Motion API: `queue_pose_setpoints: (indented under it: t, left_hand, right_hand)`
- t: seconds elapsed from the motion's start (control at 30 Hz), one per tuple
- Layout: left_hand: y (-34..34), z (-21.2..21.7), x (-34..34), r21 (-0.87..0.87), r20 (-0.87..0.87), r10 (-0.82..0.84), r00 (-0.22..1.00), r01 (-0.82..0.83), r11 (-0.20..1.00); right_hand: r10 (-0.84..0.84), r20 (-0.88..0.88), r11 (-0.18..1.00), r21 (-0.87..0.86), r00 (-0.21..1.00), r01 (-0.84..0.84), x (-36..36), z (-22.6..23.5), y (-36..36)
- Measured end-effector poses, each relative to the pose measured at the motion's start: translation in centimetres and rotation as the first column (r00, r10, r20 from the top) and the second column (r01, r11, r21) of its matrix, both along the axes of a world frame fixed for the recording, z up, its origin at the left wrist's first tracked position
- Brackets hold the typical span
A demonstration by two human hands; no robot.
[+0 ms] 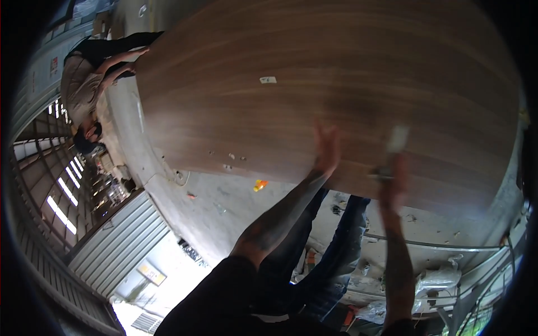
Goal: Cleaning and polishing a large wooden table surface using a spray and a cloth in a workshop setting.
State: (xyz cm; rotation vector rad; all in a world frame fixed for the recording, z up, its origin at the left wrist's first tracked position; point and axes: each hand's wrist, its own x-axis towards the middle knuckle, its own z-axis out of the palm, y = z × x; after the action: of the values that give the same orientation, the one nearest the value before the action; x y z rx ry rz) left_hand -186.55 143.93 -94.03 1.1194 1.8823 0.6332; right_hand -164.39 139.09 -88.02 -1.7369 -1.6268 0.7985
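Note:
A large wood-grain panel (235, 120) spreads out in front of me. Over its near edge is my left hand (328, 150), fingers stretched apart and slightly blurred, holding nothing. My right hand (395, 187), smeared by motion, is closed at the panel's near right part. From its fingertips sticks up a pale flat thing (398, 138), too blurred to name. A small dark, metallic-looking part (382, 173) shows at the left side of that hand. A small white label (268, 80) lies on the panel, left of both hands.
A co-worker (84, 84) bends at the panel's far left end, hands at its edge. On the concrete floor lies an orange-yellow object (260, 185). Plastic-wrapped items (440, 278) and a long bar (437, 245) are at the lower right. A corrugated metal wall (120, 243) stands at left.

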Motion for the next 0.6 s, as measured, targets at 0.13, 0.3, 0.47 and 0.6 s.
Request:
queue_pose_setpoints:
  t: [0.13, 0.3, 0.47, 0.6]
  left_hand:
    - [-0.5, 6.3, -1.8, -0.146, 0.223, 0.446, 0.867, -0.423, 0.895]
    - [-1.3, 6.0, -7.3, -0.142, 0.194, 0.412, 0.89, -0.39, 0.91]
    - [2.0, 7.0, -9.2, -0.081, 0.128, 0.276, 0.953, -0.267, 0.96]
    - [2.8, 6.9, -4.9, -0.048, 0.096, 0.129, 0.987, -0.124, 0.991]
  right_hand:
    - [0.517, 0.03, 0.852, 0.078, 0.856, -0.517, -12.1, -2.6, 3.4]
    - [0.576, 0.22, 0.781, 0.135, 0.787, -0.61, -22.9, -9.6, 6.7]
    - [0.386, 0.272, 0.92, -0.04, 0.881, -0.39, -22.2, -5.7, 16.6]
    - [0.18, 0.341, 0.982, -0.013, 0.923, -0.187, -11.9, -6.2, 18.7]
